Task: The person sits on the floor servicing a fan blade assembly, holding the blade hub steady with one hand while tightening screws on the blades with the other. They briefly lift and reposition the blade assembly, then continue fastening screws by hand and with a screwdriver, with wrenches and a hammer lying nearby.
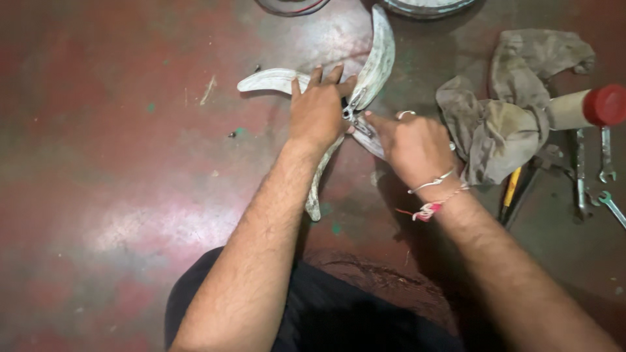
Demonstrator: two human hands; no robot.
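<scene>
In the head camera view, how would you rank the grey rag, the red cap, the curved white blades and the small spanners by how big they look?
1. Curved white blades, spread together under the left hand and right hand.
2. Grey rag, close behind; crumpled, so unsure.
3. Spanners, long but thin.
4. Red cap, partly cut off at the edge, so its place against the spanners is unsure.

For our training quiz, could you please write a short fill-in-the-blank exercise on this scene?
1. The left hand presses on the white curved ____ blades.
2. The grey rag lies to the ____ of the right hand.
3. The cylinder's cap is ____.
4. The spanners lie on the ____.

Missing words: fan; right; red; floor
</scene>
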